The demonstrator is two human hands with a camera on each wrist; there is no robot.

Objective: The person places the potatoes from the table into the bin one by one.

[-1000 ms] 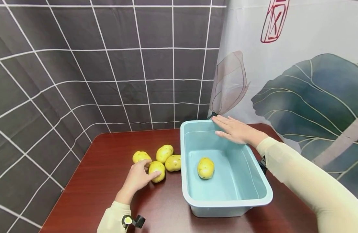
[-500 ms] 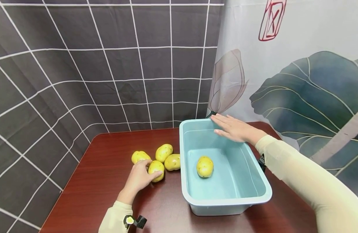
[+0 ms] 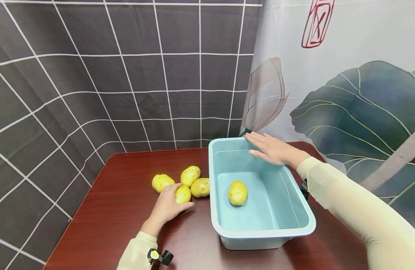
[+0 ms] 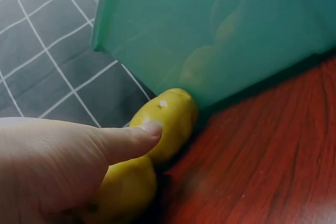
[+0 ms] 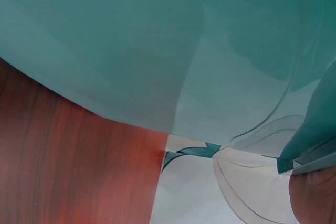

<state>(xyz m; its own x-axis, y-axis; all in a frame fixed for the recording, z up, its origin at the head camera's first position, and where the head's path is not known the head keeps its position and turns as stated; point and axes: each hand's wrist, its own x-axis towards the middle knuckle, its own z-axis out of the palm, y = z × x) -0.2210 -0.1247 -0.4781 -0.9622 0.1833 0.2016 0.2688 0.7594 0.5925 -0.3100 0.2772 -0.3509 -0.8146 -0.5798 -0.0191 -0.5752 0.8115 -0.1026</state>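
Observation:
In the head view my left hand (image 3: pixel 166 205) curves around the near yellow potato (image 3: pixel 183 194), with fingers on its far left side and thumb along its near side. The left wrist view shows the thumb (image 4: pixel 131 141) stretched over that potato (image 4: pixel 128 186), its tip overlapping another potato (image 4: pixel 170 121) beside the bin. My right hand (image 3: pixel 271 150) lies flat with straight fingers on the far right rim of a light blue plastic bin (image 3: pixel 261 235). One potato (image 3: pixel 238 193) lies on the bin's floor.
Three more potatoes sit close around the left hand: one at left (image 3: pixel 161 182), one behind (image 3: pixel 190 176), and one (image 3: pixel 200 187) against the bin's left wall. The dark red table (image 3: pixel 126 180) ends at a grey gridded curtain (image 3: pixel 180 75) and a white printed curtain (image 3: pixel 288 30).
My left hand has shifted slightly right, further over the near potato, covering more of it. The right hand, the bin and the other potatoes stay as they were.

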